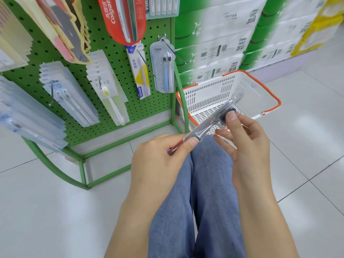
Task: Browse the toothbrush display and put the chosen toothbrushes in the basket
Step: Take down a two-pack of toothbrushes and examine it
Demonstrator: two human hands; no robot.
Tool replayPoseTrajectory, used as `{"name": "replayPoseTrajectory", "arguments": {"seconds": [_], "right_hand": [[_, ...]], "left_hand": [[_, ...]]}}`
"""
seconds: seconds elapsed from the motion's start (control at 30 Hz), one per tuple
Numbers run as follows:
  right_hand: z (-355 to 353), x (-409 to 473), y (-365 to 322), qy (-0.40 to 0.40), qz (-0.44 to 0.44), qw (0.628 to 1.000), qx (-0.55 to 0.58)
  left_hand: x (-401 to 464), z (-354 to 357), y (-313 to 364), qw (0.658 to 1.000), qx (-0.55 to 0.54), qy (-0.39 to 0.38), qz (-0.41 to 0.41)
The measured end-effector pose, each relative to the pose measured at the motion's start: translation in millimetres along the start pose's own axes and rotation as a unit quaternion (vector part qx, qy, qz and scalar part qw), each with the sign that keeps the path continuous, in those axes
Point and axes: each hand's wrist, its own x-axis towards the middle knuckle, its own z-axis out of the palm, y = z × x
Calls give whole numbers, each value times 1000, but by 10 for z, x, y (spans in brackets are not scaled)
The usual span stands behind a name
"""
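Both hands are holding 1 clear plastic blister pack with a dark-handled toothbrush slantwise above the person's blue trouser knees. The left hand is pinching the pack's lower, red-edged end between thumb and curled fingers, while the right hand is gripping the upper end, its thumb pressing on the dark brush head and its fingers curling behind the pack. The pack's upper end is reaching over the near rim of the white slotted plastic basket with orange trim, which is standing on the pale tiled floor just right of the green pegboard display rack; nothing is showing inside the basket. More packaged toothbrushes are hanging on the rack's hooks, among them a clear 2-brush pack and a red Colgate pack. Stacked green and white tissue packs are standing behind the basket.
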Motion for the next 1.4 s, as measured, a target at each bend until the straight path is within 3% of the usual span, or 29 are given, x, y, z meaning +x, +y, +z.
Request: {"name": "replayPoseTrajectory", "arguments": {"seconds": [0.17,0.33,0.4,0.5,0.87,1.13,1.27,1.4], "right_hand": [[-31,-32,75,-23,9,999,-30],[-24,-100,124,-167,80,981,-49],[6,-125,131,-185,90,978,-39],[26,-126,148,-172,88,980,-38],[12,-96,136,-117,83,989,-21],[12,-108,91,-164,95,982,-15],[17,-116,118,-140,78,987,-1],[34,-132,117,-125,60,990,9]], "left_hand": [[8,-2,13,991,-112,23,-63],[32,18,73,928,-328,20,-175],[38,25,78,901,-379,11,-211],[36,16,69,888,-402,0,-223],[31,-55,-34,904,-361,-97,-207],[37,13,-51,903,-376,-26,-207],[27,82,-101,962,-224,73,-134],[-17,168,-83,995,-77,36,-61]]}}
